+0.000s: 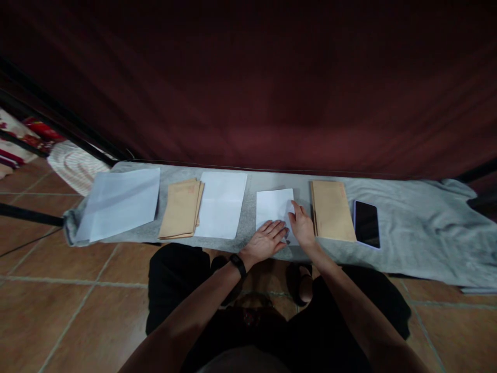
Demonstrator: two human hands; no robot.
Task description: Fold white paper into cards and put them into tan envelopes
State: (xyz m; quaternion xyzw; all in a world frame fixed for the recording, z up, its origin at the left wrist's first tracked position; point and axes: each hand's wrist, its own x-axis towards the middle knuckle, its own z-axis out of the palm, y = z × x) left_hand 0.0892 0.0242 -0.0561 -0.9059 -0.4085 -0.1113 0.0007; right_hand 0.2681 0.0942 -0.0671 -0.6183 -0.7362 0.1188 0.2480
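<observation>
Curtain [248,77] behind, grey-draped bench [419,228] below, and along it a big sheet [120,203], an envelope stack [180,208], a second sheet [222,204], a lone envelope [332,210] and a phone [366,224]. The paper [272,206] lies between second sheet and lone envelope. Left hand [266,241] lies flat and open on its near edge, right hand [302,227] open too, fingertips on the right edge. Pressing a fold, I'd say; a sharp crease calls for firm, even pressure.

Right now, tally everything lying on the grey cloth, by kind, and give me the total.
White paper sheets: 3, the rightmost under the left hand and right hand
Brown envelope piles: 2
Phone: 1
Total: 6
</observation>
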